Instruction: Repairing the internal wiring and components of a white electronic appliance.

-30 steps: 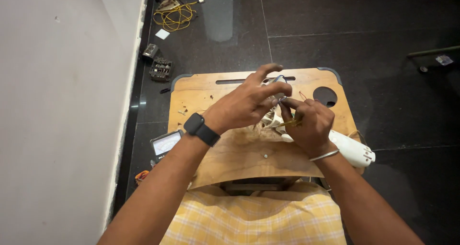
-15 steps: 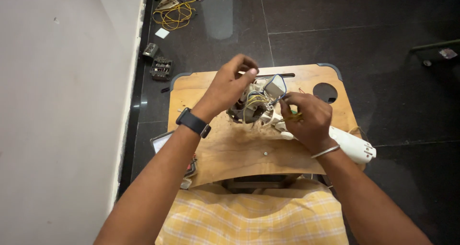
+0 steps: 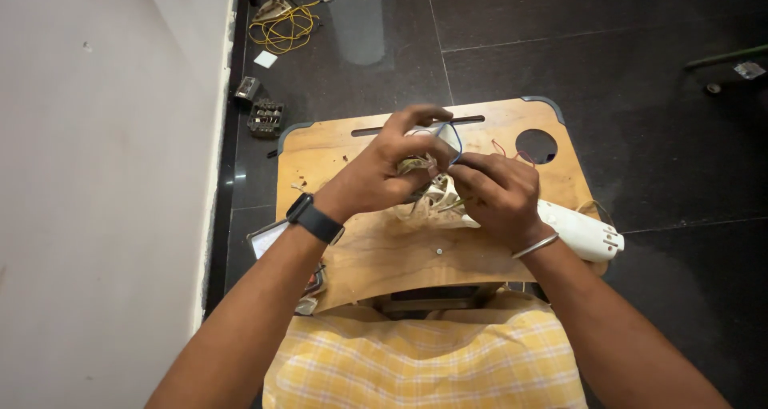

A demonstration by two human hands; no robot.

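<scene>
Gripping wire bundle (image 3: 428, 197), both hands.

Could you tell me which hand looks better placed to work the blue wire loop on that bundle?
Probably the right hand: its fingers lie at the blue wire loop, while the left hand wraps the wire bundle above the wooden lap table.

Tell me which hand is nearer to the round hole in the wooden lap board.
Right. The right hand lies just below-left of the round hole in the wooden lap board; the left hand grips the wire bundle farther left.
</scene>
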